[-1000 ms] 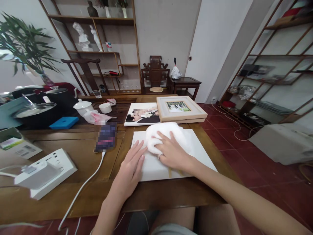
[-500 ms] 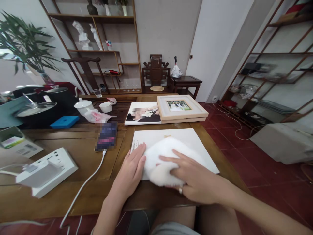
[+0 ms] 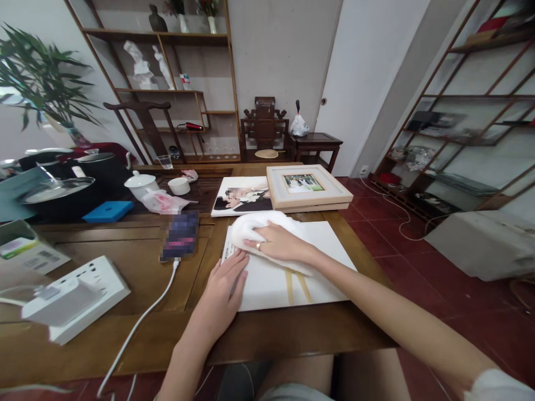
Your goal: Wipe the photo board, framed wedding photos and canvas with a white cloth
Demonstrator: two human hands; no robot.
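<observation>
A white panel (image 3: 267,289) lies flat on the wooden table in front of me, with two tan strips (image 3: 289,287) showing on its surface. Its left edge is under my left hand (image 3: 228,278), which rests flat with the fingers stretched out. My right hand (image 3: 278,242) presses a fluffy white cloth (image 3: 246,225) against the far left part of the panel. The fingers are sunk into the cloth's folds, and a ring shows on one of them. The cloth covers part of the panel's far edge.
Behind the panel lie a photo print (image 3: 240,203) and a framed picture (image 3: 309,186). To the left are a charging phone (image 3: 179,236), a white power strip (image 3: 83,295), a blue block (image 3: 108,211), a lidded white cup (image 3: 141,184) and dark pots (image 3: 58,192).
My right hand has moved the cloth away from me and to the left, from the panel's near edge to its far side. The tan strips are now uncovered. My left hand stays put.
</observation>
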